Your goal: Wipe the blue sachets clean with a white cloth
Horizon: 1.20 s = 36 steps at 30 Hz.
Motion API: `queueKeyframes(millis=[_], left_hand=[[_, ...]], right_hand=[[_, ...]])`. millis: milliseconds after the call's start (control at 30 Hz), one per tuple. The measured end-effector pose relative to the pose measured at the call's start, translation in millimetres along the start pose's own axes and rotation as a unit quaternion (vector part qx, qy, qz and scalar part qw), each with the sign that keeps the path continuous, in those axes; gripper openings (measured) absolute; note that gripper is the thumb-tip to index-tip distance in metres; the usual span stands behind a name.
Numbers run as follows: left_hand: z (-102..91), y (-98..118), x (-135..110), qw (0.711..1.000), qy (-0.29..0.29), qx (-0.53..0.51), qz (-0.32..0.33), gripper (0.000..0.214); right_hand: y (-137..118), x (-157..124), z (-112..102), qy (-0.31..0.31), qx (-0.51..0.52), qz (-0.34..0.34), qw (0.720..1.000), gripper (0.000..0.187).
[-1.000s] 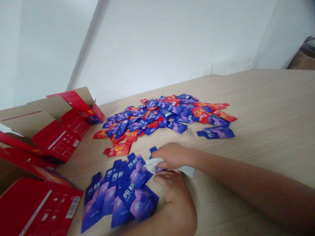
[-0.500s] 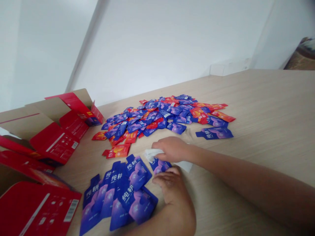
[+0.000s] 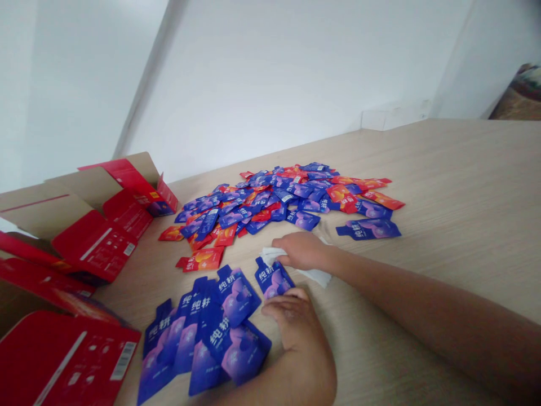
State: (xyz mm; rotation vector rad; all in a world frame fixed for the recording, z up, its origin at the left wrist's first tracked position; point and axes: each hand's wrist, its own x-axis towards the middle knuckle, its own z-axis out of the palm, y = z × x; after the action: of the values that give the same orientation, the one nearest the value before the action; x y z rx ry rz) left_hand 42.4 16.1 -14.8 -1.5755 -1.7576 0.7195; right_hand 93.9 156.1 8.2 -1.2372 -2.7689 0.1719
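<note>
Pale wood tabletop (image 3: 448, 186) lies under the blue pouch (image 3: 270, 279), its lower end pinched by the left hand (image 3: 291, 313); the right hand (image 3: 301, 250) clutches a white wipe (image 3: 318, 276); the pouch looks light, soft, slick, best held by its edges

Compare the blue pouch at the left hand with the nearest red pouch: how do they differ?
The blue pouch has the left hand at its lower end; no hand touches the red pouch.
The blue pouch's neck points away from that hand; the red pouch's points left.
The blue pouch shows purple-pink artwork, the red pouch orange.
Both bear white lettering.
</note>
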Motion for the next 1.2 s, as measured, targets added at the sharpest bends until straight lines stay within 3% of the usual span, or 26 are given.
queueKeyframes(millis=[100,200,267,400,500,733,900,1067,1200], left_hand=[[0.2,-0.2,0.7,1.000,0.004,-0.004,0.002,0.038],[-0.6,-0.7,2.0,1.000,0.001,-0.018,-0.005,0.040],[-1.3,-1.1,3.0,1.000,0.000,-0.028,-0.005,0.041],[-2.6,-2.5,3.5,1.000,-0.010,-0.027,-0.009,0.040],[-3.6,-3.6,1.7,1.000,-0.004,-0.030,0.003,0.040],[-5.2,-4.5,-2.6,1.000,0.009,-0.020,0.001,0.035],[-4.0,-4.6,-0.1,0.998,-0.008,-0.057,0.005,0.035],[-1.7,-0.8,4.2,0.998,-0.011,-0.061,-0.016,0.039],[-0.7,0.3,5.1,0.998,-0.013,-0.059,-0.022,0.040]], right_hand=[[-4.1,-2.9,-7.4,0.049,0.006,0.025,0.998,0.033],[-18.4,-9.6,-16.6,0.094,0.028,-0.015,0.995,0.033],[-28.9,-14.0,-19.0,0.082,0.038,-0.069,0.994,0.033],[-37.8,-16.7,-10.9,-0.011,0.041,-0.133,0.990,0.031],[-29.7,-11.9,-1.8,-0.033,0.034,-0.102,0.994,0.034],[-2.0,-1.8,-3.9,0.005,-0.003,0.003,1.000,0.034],[-18.5,-10.5,-22.5,0.062,0.032,-0.047,0.996,0.033],[-38.5,-19.3,-24.6,-0.007,0.045,-0.149,0.988,0.031],[-34.0,-14.8,-11.0,-0.060,0.036,-0.129,0.989,0.034]])
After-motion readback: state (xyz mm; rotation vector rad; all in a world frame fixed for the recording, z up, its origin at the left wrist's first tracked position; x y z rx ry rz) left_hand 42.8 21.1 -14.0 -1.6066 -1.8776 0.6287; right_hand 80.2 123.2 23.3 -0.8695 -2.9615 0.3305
